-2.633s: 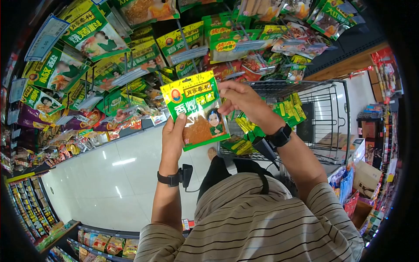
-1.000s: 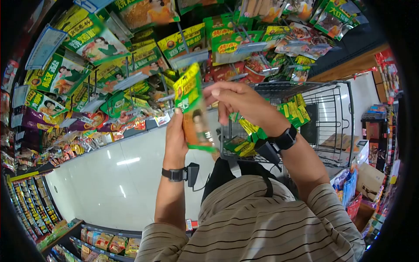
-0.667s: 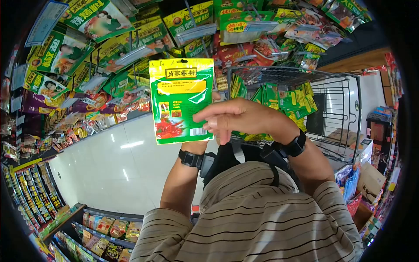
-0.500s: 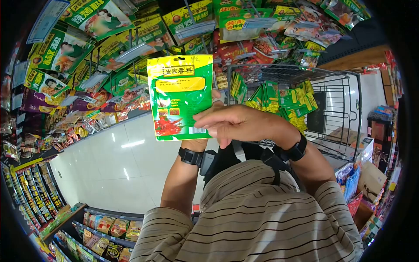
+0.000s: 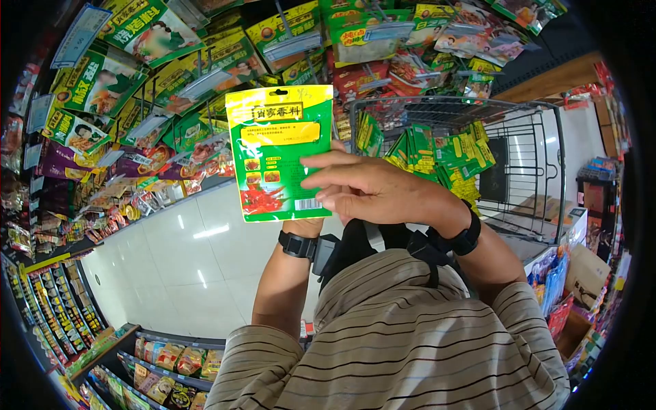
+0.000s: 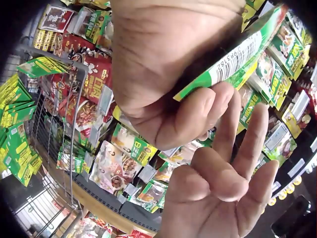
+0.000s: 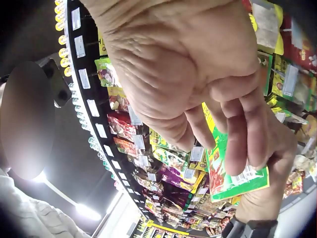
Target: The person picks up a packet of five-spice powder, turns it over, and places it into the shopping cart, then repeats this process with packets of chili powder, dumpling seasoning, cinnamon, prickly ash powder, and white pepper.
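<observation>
A green and yellow seasoning packet (image 5: 280, 154) is held up with its back to me, showing red chillies, text and a barcode. My left hand (image 6: 163, 59) grips it from behind, fingers curled at its edge; in the head view the packet hides most of that hand. In front, my right hand (image 5: 383, 188) has its fingers loosely extended, the tips overlapping the packet beside the barcode. The right wrist view shows the right hand's fingers reaching across the packet (image 7: 223, 186), with the left hand (image 7: 277, 144) behind it.
A wire shopping cart (image 5: 560, 171) holding several green and yellow packets (image 5: 465, 154) stands to the right. Hanging racks of packets (image 5: 154, 31) with price tags run across the front. Lower shelves (image 5: 171, 359) stand behind at left, beyond the tiled floor (image 5: 178, 273).
My left hand has turned the packet from its front to its back and moved it slightly left. My right hand has come from the packet's right edge to over its lower right part.
</observation>
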A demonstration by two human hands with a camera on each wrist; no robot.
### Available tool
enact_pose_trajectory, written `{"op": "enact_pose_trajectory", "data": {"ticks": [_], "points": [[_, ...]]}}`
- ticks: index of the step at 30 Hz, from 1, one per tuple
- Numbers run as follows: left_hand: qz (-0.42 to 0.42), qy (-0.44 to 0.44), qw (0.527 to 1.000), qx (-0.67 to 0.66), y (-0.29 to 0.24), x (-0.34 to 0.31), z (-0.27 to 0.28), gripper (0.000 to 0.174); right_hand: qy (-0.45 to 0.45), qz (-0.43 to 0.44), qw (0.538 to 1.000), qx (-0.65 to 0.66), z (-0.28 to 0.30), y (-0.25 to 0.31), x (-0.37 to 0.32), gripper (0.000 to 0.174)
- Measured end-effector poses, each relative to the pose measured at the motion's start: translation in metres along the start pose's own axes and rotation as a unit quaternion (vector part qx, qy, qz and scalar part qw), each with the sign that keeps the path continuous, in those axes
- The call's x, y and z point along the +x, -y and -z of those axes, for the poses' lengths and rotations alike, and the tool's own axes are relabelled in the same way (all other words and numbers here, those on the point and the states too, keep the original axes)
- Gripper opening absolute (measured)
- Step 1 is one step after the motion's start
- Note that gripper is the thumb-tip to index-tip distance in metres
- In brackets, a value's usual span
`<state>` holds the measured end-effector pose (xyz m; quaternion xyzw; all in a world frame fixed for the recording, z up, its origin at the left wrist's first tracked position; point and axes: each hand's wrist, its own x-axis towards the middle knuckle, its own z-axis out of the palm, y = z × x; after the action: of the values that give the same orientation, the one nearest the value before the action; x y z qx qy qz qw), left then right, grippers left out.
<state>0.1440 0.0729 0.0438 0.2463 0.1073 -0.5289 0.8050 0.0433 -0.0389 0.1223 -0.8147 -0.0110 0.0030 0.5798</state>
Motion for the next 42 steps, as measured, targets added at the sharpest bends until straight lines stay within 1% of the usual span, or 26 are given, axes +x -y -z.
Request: {"op": "enact_pose_trajectory", "data": {"ticks": [1, 2, 3, 6, 9, 12, 14, 16, 18, 21, 23, 25, 26, 27, 28, 31, 35, 36, 37, 39, 40, 42], "points": [[0.057, 0.068, 0.992, -0.092, 0.0, 0.003, 0.009, 0.046, -0.009, -0.014, 1.0, -0.002, 0.0, 0.003, -0.001, 0.035], [0.113, 0.134, 0.967, -0.183, 0.0, 0.011, 0.027, 0.046, -0.017, -0.028, 0.999, -0.005, 0.002, 0.009, -0.002, 0.036], [0.167, 0.198, 0.927, -0.271, 0.0, 0.014, 0.032, 0.047, -0.026, -0.042, 0.999, -0.007, 0.003, 0.014, -0.003, 0.038], [0.129, 0.18, 0.957, -0.188, 0.002, 0.016, 0.041, 0.051, -0.023, -0.062, 0.998, -0.008, 0.004, 0.019, -0.006, 0.038], [0.159, 0.246, 0.925, -0.242, 0.004, 0.013, 0.036, 0.053, -0.027, -0.058, 0.998, -0.015, 0.004, 0.019, -0.01, 0.038], [0.129, 0.224, 0.94, -0.22, 0.007, 0.003, 0.025, 0.057, -0.058, -0.016, 0.998, -0.027, -0.001, 0.01, -0.013, 0.034], [0.145, 0.288, 0.918, -0.23, 0.008, 0.004, 0.027, 0.059, -0.04, -0.042, 0.998, -0.019, 0.002, 0.016, -0.014, 0.037], [0.142, 0.282, 0.923, -0.221, 0.008, 0.003, 0.027, 0.06, -0.03, -0.055, 0.998, -0.016, 0.004, 0.019, -0.015, 0.038], [0.119, 0.204, 0.952, -0.193, 0.007, -0.003, 0.026, 0.059, -0.03, -0.056, 0.998, -0.018, 0.004, 0.021, -0.017, 0.038], [0.125, 0.176, 0.958, -0.189, 0.006, -0.003, 0.018, 0.058, -0.056, -0.019, 0.997, -0.042, 0.002, 0.014, -0.019, 0.034], [0.144, 0.199, 0.943, -0.225, 0.007, 0.001, 0.022, 0.056, -0.055, -0.017, 0.997, -0.041, 0.003, 0.014, -0.019, 0.035], [0.126, 0.122, 0.965, -0.194, 0.007, -0.002, 0.007, 0.054, -0.055, -0.016, 0.998, -0.033, 0.003, 0.013, -0.019, 0.036], [0.092, 0.034, 0.984, -0.147, 0.007, -0.008, -0.005, 0.053, -0.055, -0.015, 0.998, -0.026, 0.003, 0.013, -0.019, 0.037], [0.066, -0.056, 0.992, -0.09, 0.006, -0.014, -0.021, 0.052, -0.055, -0.015, 0.998, -0.019, 0.004, 0.012, -0.019, 0.038], [0.069, -0.03, 0.992, -0.097, 0.005, -0.013, -0.018, 0.052, -0.051, -0.019, 0.998, -0.024, 0.005, 0.012, -0.018, 0.039], [0.101, 0.087, 0.98, -0.146, 0.005, -0.005, 0.001, 0.051, -0.04, -0.029, 0.998, -0.031, 0.008, 0.013, -0.017, 0.039], [0.108, 0.18, 0.97, -0.119, 0.003, 0.01, 0.022, 0.05, -0.024, -0.048, 0.999, -0.005, 0.012, 0.008, -0.014, 0.039], [0.109, 0.226, 0.962, -0.104, 0.002, 0.019, 0.03, 0.05, -0.019, -0.052, 0.998, -0.001, 0.015, 0.007, -0.011, 0.038], [0.103, 0.305, 0.945, -0.065, 0.002, 0.03, 0.038, 0.05, -0.03, -0.072, 0.995, 0.067, 0.016, 0.002, -0.009, 0.038], [0.054, 0.34, 0.939, 0.012, -0.006, 0.039, 0.055, 0.05, -0.049, -0.106, 0.973, 0.2, 0.017, -0.009, -0.004, 0.037], [0.051, 0.129, 0.99, 0.027, -0.017, 0.015, 0.032, 0.048, -0.048, -0.162, 0.962, 0.217, 0.026, 0.0, -0.001, 0.035], [0.046, 0.125, 0.99, 0.036, -0.031, 0.018, 0.054, 0.053, -0.083, -0.17, 0.956, 0.226, 0.038, -0.006, 0.006, 0.035]]}}
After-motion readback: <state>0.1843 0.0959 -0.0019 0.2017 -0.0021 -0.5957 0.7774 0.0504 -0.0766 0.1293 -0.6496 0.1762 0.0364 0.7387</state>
